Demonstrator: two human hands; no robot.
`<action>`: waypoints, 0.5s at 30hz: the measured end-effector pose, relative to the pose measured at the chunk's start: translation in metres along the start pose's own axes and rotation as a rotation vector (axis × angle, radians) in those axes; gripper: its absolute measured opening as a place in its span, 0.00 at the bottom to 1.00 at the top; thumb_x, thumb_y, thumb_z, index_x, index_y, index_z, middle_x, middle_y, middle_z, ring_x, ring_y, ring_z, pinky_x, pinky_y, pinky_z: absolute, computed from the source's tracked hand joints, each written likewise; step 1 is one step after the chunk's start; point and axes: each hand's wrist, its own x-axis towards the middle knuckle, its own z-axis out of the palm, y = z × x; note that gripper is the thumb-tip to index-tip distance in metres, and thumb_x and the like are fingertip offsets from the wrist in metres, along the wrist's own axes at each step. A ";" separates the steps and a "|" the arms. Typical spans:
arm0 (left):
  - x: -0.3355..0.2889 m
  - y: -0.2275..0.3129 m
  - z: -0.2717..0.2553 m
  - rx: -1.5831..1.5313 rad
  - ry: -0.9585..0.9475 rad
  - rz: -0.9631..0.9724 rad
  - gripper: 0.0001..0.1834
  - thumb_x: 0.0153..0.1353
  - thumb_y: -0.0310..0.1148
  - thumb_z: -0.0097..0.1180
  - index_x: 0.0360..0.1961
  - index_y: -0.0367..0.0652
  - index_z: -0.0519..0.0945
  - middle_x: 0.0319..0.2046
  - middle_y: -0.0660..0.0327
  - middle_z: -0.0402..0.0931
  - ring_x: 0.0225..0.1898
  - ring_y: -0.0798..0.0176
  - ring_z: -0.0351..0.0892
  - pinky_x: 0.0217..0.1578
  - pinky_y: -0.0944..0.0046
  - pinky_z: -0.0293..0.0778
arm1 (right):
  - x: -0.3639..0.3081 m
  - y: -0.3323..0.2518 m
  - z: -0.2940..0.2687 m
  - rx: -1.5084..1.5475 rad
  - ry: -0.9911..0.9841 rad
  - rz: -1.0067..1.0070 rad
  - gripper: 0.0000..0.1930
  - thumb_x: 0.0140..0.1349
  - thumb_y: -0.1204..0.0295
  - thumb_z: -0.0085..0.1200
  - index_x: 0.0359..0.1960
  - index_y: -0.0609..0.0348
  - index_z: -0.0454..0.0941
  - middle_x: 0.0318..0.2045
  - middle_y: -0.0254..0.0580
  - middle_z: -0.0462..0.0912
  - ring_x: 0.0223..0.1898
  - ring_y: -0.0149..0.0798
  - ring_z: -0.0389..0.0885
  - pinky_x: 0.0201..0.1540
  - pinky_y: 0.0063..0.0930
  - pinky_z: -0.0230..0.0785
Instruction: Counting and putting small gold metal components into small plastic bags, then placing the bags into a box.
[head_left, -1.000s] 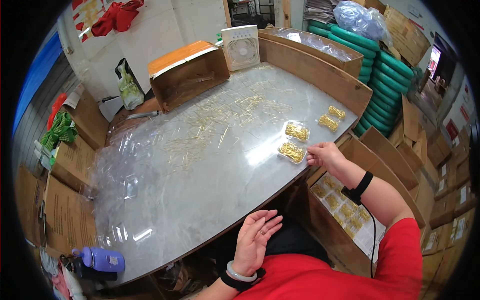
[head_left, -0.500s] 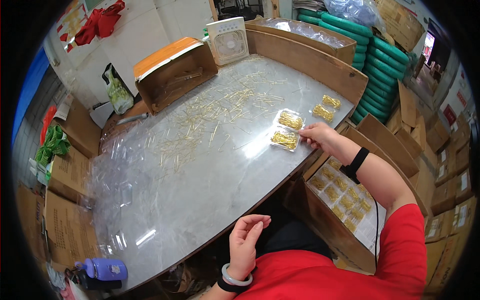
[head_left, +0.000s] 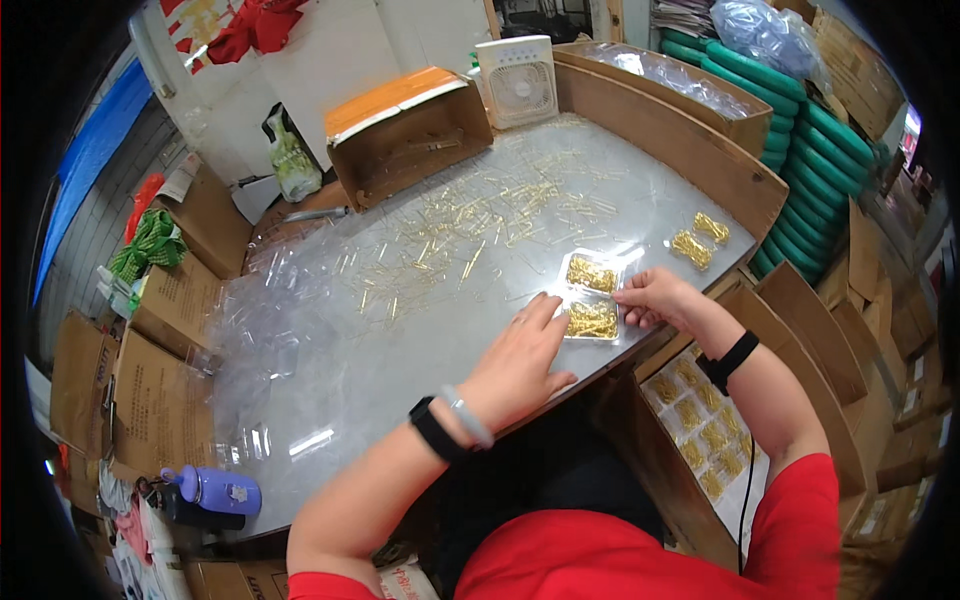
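Observation:
Two clear plastic packs filled with gold pins lie near the table's right edge: a far pack (head_left: 592, 273) and a near pack (head_left: 592, 320). My left hand (head_left: 520, 360) rests flat on the table with fingers spread, its fingertips touching the near pack's left side. My right hand (head_left: 652, 297) pinches the right edge of the packs with curled fingers. Loose gold pins (head_left: 480, 225) are scattered over the table's middle. Two more small filled packs (head_left: 697, 240) lie farther right.
An open cardboard box (head_left: 405, 135) and a small white fan (head_left: 516, 80) stand at the far side. Empty clear trays (head_left: 270, 300) pile at the left. A box of filled packs (head_left: 700, 430) sits below the table's right edge. A purple bottle (head_left: 215, 490) lies at lower left.
My left hand has come up from my lap onto the table and reached the near pack. My right hand stays at the packs. The view has shifted closer.

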 end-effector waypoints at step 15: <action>0.055 -0.032 0.041 -0.063 -0.088 -0.082 0.37 0.49 0.42 0.74 0.56 0.36 0.72 0.60 0.44 0.69 0.62 0.42 0.70 0.62 0.53 0.69 | 0.000 -0.004 0.010 0.055 0.006 -0.043 0.11 0.66 0.68 0.62 0.41 0.65 0.79 0.28 0.37 0.83 0.24 0.27 0.82 0.22 0.19 0.73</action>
